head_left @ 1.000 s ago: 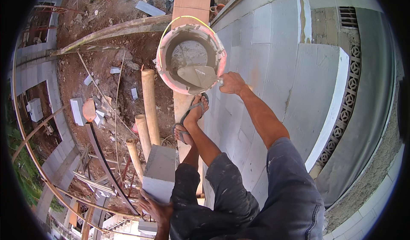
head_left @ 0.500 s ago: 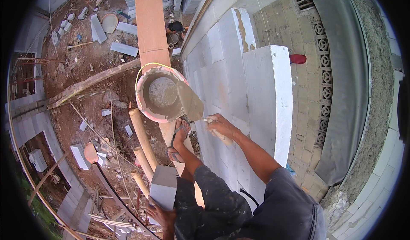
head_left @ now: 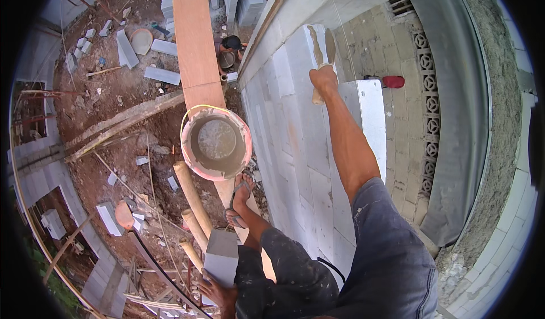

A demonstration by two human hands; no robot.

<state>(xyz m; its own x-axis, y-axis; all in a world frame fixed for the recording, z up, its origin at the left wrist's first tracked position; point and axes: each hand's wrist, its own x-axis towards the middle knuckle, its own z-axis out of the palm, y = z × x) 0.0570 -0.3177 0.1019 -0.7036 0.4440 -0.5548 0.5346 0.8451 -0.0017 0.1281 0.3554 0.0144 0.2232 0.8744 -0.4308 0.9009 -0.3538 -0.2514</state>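
My right hand (head_left: 324,83) is closed round the handle of a trowel (head_left: 330,47), whose mortar-coated blade is over the top of the block wall (head_left: 295,120). A strip of wet mortar (head_left: 315,45) lies on that top beside the blade. Low in the picture, my left hand (head_left: 220,292) grips a pale grey lightweight block (head_left: 221,260) next to my leg; its underside is hidden. Ahead of my feet, a bucket (head_left: 247,144) with a yellow handle stands on the plank, grey mortar inside it.
An orange-brown plank (head_left: 196,46) runs ahead at height, with bamboo poles (head_left: 192,191) beside it. Below, another person (head_left: 229,45) crouches near a bucket. Loose blocks (head_left: 163,75) lie on the dirt. Across the wall are paving and a dark sheet (head_left: 454,120).
My right hand has swung up and forward with the trowel, from beside the bucket to the wall's top. The left hand stays on the block.
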